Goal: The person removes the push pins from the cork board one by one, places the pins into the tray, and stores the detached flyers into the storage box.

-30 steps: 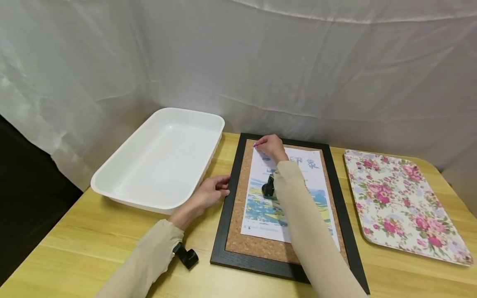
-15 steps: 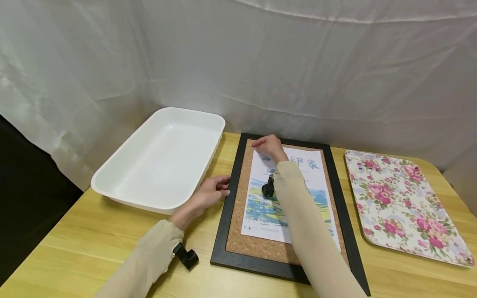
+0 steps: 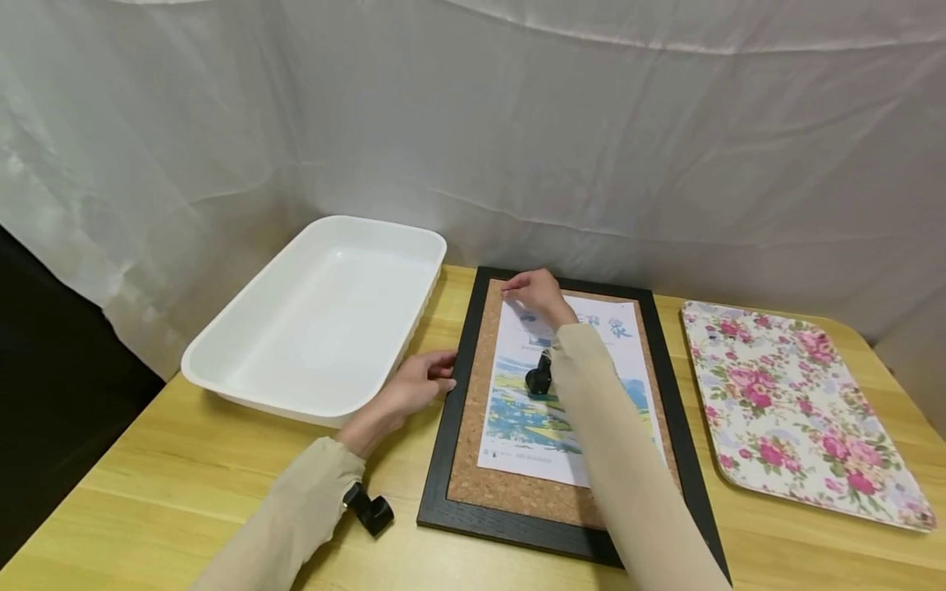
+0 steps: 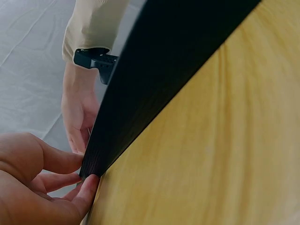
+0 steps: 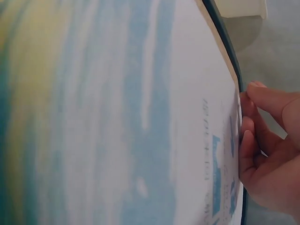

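A printed poster (image 3: 517,419) lies on a cork board (image 3: 473,484) with a black frame (image 3: 510,533). At the poster's top left corner, the right hand (image 3: 538,293) presses with thumb and finger pinched together. The small purple push pin they hold, seen earlier, is now covered by the fingertips. A tiny dark spot marks the poster's top right corner. The left hand (image 3: 417,379) touches the frame's left edge with its fingertips and thumb; in the left wrist view these fingers (image 4: 61,161) meet the black edge.
A deep white tray (image 3: 318,320) stands left of the board, close to the left forearm. On the right lies a flat tray with a pink floral pattern (image 3: 798,410). A pale curtain (image 3: 517,139) hangs behind the wooden table (image 3: 163,484).
The purple push pin showed between the right fingertips one second ago and is now hidden. The right hand stays at the poster's corner with a slight wrist shift. The left hand stays put.
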The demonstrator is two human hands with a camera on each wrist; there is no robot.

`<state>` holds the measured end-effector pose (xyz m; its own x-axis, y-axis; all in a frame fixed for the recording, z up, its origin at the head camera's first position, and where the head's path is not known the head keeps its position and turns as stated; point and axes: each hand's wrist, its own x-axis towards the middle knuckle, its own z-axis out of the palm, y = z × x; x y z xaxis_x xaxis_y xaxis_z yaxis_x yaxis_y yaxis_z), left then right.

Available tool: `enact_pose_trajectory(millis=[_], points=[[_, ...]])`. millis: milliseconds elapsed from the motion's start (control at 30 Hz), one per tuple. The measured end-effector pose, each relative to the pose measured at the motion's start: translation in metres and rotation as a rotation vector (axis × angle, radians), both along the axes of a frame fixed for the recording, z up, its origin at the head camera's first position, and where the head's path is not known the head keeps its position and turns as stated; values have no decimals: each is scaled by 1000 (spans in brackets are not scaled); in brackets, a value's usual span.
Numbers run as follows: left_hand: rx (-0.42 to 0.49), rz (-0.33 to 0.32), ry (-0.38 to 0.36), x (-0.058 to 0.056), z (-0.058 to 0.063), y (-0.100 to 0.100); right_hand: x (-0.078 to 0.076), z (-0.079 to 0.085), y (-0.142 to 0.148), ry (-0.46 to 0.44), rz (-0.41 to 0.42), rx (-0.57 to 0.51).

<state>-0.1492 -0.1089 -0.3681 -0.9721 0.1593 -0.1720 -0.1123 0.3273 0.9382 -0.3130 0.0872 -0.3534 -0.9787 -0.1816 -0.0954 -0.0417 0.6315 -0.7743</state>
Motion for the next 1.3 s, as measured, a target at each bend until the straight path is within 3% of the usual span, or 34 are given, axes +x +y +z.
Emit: enact_pose_trajectory(millis=[333,767,1000,1300], points=[[-10,6,1,-2,-2,-1,1,5,6,16,2,-13],[-18,7,-7,-6,-3,-1,0,8,29,-49,-51,-32],[-24,-14,23,-5,-3,-2,4,8,43,-16,-74,16],[-20,-7,-4,-11,-6,-6,0,11,72,43,-117,66]])
